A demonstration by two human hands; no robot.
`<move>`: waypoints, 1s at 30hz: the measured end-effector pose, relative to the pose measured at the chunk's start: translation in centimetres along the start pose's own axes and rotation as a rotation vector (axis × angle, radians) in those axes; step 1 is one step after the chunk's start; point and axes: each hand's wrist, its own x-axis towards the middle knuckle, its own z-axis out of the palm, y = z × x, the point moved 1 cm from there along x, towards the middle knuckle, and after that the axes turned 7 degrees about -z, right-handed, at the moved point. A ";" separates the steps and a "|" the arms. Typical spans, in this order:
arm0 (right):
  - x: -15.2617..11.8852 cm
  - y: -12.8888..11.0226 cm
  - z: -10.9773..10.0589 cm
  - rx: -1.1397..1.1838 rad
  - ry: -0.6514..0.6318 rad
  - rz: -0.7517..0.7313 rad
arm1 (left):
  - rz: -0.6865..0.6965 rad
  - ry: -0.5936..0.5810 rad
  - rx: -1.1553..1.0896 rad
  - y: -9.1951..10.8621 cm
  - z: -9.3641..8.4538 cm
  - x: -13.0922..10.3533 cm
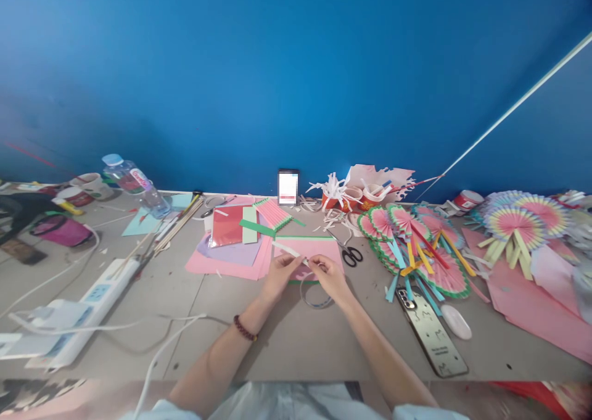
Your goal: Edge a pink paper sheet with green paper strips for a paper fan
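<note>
the left hand (pixel 277 275) is closed to a thumb-and-finger pinch on a white strip (pixel 284 248), which slants from the fingertips toward ten o'clock. the right hand (pixel 329 277) is also drawn into a narrow pinch, at the strip's near end; its fingertips seem to have hold of that end, though the contact is too small to be sure. both hands hang over a pink sheet (pixel 328 250) with green edges, and a thin ring (pixel 316 306) lies between five and six o'clock from the strip, just under the right wrist.

the narrow strip could crease or tear if the two pinches pull unevenly or twist against each other. its far end looks free, so it could swing off line if the left fingers loosen. a dropped wrist could catch the ring and push it along the table (pixel 217 340). a wide sweep toward two or three o'clock could knock the black-handled scissors (pixel 352 257), and, farther out at three, the folded paper fans (pixel 444 272) could be crushed by a careless forearm.
</note>
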 end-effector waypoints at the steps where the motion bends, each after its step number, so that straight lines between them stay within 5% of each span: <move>1: 0.0 0.0 0.0 0.000 0.001 0.002 | 0.001 0.021 -0.008 0.0 0.0 0.0; 30: 0.1 0.3 -0.1 0.036 0.018 -0.002 | 0.019 0.152 0.039 0.4 -0.2 0.0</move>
